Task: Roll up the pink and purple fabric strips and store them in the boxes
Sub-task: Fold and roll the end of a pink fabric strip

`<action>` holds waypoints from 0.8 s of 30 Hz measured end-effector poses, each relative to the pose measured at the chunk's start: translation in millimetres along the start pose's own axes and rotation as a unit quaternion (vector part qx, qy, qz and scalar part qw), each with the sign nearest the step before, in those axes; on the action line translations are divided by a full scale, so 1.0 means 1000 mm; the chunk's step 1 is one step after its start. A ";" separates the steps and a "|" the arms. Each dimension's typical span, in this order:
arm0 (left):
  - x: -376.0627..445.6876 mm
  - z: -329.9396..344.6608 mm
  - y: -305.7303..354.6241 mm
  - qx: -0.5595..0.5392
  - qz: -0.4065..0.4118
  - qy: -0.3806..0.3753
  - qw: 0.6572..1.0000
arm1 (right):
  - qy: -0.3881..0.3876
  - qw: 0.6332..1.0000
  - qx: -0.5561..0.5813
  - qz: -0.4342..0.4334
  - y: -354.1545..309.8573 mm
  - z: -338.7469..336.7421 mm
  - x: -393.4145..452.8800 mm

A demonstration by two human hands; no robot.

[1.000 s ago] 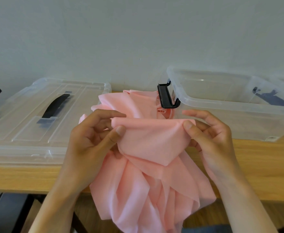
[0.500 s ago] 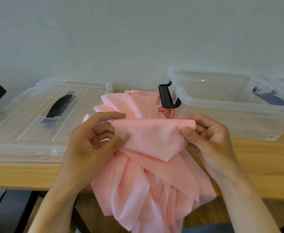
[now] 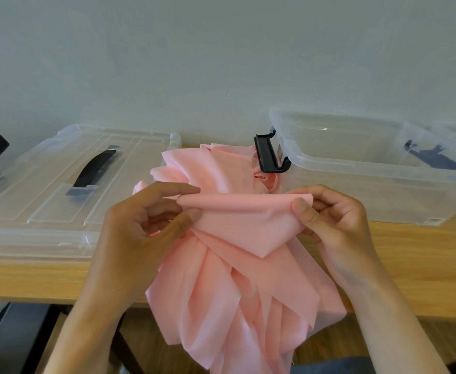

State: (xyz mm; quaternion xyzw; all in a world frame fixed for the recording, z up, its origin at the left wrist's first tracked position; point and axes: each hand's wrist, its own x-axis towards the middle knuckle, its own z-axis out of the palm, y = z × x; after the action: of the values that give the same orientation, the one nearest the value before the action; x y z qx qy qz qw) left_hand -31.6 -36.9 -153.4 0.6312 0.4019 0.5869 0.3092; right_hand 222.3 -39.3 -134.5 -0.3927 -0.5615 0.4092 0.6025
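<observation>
A: Where is the pink fabric (image 3: 237, 279) relative to the open box (image 3: 378, 168)?

B: Just beside that box's black latch (image 3: 268, 155), on the side away from the box, heaped on the counter (image 3: 410, 265) and spilling over the counter's near edge in long folds. Its far part touches or nearly touches the latch; I cannot tell which.

A: And the hands?

B: Both are grasping it. The left hand (image 3: 145, 225) pinches one end of a folded top edge between thumb and forefinger, on the side of the cloth farther from the open box. The right hand (image 3: 332, 220) pinches the other end, in front of the box's near wall, with its fingers curled behind the cloth. The edge runs fairly straight between them, and a pointed flap hangs below it.

A: Anything else around?

B: A closed clear box (image 3: 59, 190) with a black handle (image 3: 94, 171) on its lid sits on the far side of the fabric from the open box. Something dark (image 3: 434, 157) lies at the open box's far end; I cannot make out what it is
</observation>
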 end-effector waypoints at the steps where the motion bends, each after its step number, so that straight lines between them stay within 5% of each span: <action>1: 0.000 0.000 0.001 -0.004 0.000 -0.007 1.000 | 0.002 1.000 0.004 0.005 0.000 0.000 0.000; 8: 0.000 -0.004 0.004 -0.055 0.030 -0.037 0.997 | 0.022 1.000 -0.009 -0.005 0.002 0.000 0.001; 15: 0.001 -0.012 0.001 -0.075 0.030 -0.025 0.996 | -0.060 0.998 0.021 0.014 0.003 -0.004 0.002; 24: -0.004 0.006 0.009 -0.143 -0.017 -0.010 0.990 | 0.014 0.999 -0.033 -0.024 0.002 0.000 0.001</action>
State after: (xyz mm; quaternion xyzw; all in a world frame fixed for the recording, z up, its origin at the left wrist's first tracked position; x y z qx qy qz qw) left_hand -24.7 -43.9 -148.5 0.5792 0.3220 0.6267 0.4100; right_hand 222.7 -37.7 -136.2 -0.4041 -0.5755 0.3706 0.6067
